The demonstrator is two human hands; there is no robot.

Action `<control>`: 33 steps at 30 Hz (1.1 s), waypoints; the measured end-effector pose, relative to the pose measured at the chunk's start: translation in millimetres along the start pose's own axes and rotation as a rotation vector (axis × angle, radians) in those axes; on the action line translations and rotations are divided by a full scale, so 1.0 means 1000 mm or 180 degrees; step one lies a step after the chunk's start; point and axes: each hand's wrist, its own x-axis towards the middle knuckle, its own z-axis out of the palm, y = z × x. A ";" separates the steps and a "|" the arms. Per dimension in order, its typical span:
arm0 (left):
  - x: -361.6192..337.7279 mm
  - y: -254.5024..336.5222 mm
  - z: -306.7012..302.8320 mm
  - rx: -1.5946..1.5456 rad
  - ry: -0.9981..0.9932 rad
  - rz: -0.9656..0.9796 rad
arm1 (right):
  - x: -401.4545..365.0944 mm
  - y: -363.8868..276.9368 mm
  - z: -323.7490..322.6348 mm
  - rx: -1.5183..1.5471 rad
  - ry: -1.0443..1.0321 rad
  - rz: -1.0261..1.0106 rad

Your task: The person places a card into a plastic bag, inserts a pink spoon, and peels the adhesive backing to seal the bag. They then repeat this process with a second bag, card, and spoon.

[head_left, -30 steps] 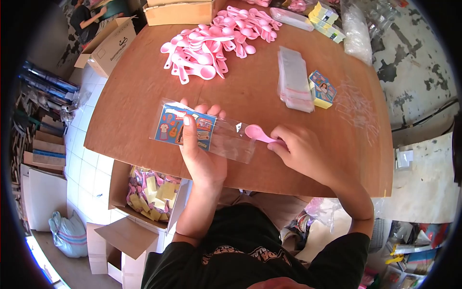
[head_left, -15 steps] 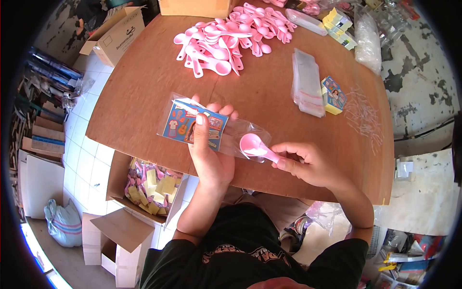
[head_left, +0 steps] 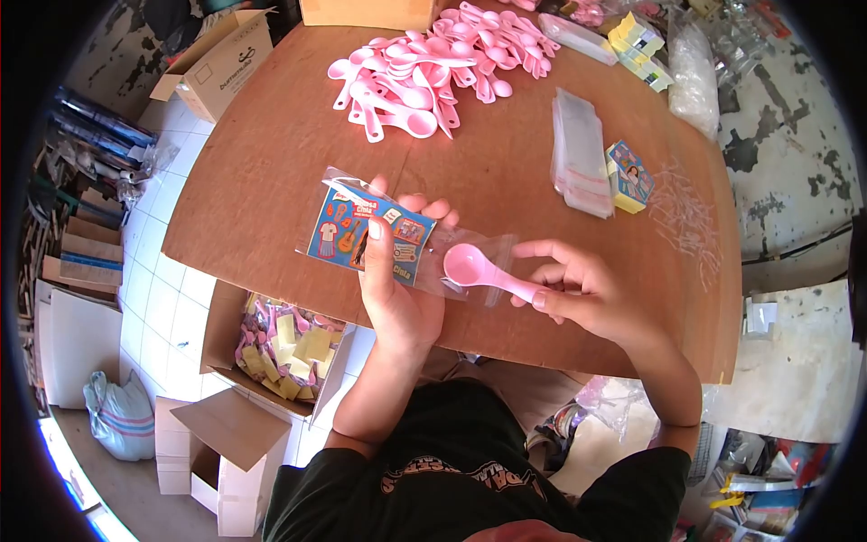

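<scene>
My left hand point(head_left: 397, 280) is closed on a clear plastic bag point(head_left: 432, 279) holding a blue printed card point(head_left: 348, 237), with the thumb pressed over the card. My right hand point(head_left: 578, 287) pinches the handle of a pink spoon point(head_left: 470, 266). The spoon's bowl points left and lies at the right end of the bag; whether it is inside or on top is hard to tell. Beyond my hands lies a pile of pink spoons point(head_left: 411, 77). To the right are a stack of clear bags point(head_left: 580, 154) and a stack of printed cards point(head_left: 630, 176).
Thin clear strips point(head_left: 688, 221) lie scattered on the wooden table point(head_left: 271, 181) at the right. An open carton point(head_left: 219, 339) with packed spoons stands on the floor below the left edge. A rolled plastic bundle point(head_left: 693, 77) and yellow boxes point(head_left: 639, 50) are at the back right.
The spoon's bowl has shifted slightly left over the bag, and more of its handle shows. My right hand has moved a little right and its fingers have spread somewhat.
</scene>
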 end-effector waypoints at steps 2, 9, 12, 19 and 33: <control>-0.001 -0.001 0.000 0.0028 -0.0040 -0.0033 | -0.001 0.000 0.000 0.0100 0.0045 0.0018; -0.004 -0.003 0.002 0.0281 -0.0156 -0.0050 | 0.000 -0.004 0.000 0.0168 -0.0044 0.0160; -0.005 -0.003 0.006 0.0323 -0.0090 -0.0109 | 0.000 0.000 0.001 0.0532 -0.0043 -0.0055; -0.005 -0.004 0.010 0.0066 0.0132 -0.0387 | 0.000 0.001 -0.001 0.0340 0.0100 0.0067; -0.026 -0.027 0.018 0.0162 0.0108 -0.1026 | -0.004 -0.002 0.019 0.0618 0.0608 -0.0735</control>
